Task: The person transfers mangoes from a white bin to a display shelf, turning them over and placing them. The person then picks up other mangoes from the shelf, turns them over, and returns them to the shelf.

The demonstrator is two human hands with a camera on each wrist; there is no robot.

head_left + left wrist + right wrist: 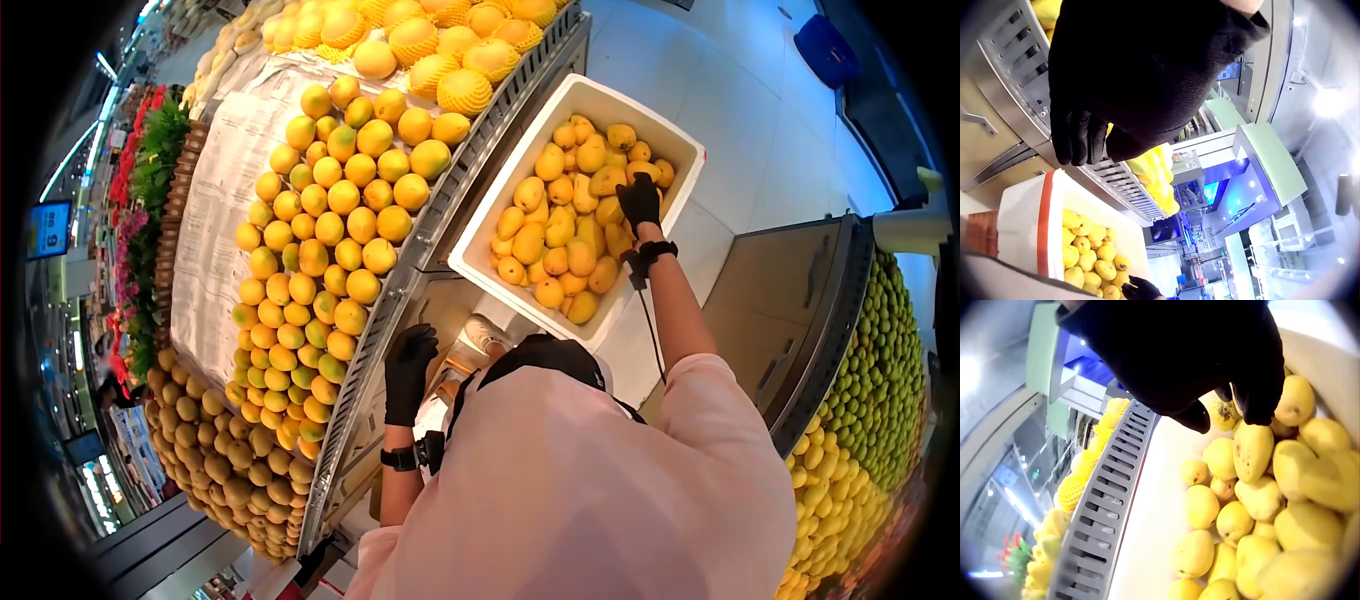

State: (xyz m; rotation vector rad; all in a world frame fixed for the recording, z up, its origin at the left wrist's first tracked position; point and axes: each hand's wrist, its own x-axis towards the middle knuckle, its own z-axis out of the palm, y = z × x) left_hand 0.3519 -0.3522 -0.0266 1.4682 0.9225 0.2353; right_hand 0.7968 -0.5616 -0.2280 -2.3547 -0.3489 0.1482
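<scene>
Many yellow mangoes (560, 227) fill a white foam box (480, 277). My black-gloved right hand (640, 203) reaches down over the mangoes near the box's right side. In the right wrist view, its thumb and fingers are spread apart, and a dark-spotted mango (1224, 414) shows in the gap between them. Fingertips (1259, 415) are right at the mangoes. My left hand (408, 372), also in a black glove, hangs beside the display stand with its fingers loosely bent, holding nothing. From the left wrist view, that hand (1129, 81) is close to the stand's slatted edge.
To the left, a sloped display stand carries rows of mangoes (330, 230), net-wrapped fruit (465, 90) and brown round fruit (215, 440). A grey slatted rail (405, 275) edges it. Green fruit (880, 350) and yellow fruit (830, 490) lie on another stand at right.
</scene>
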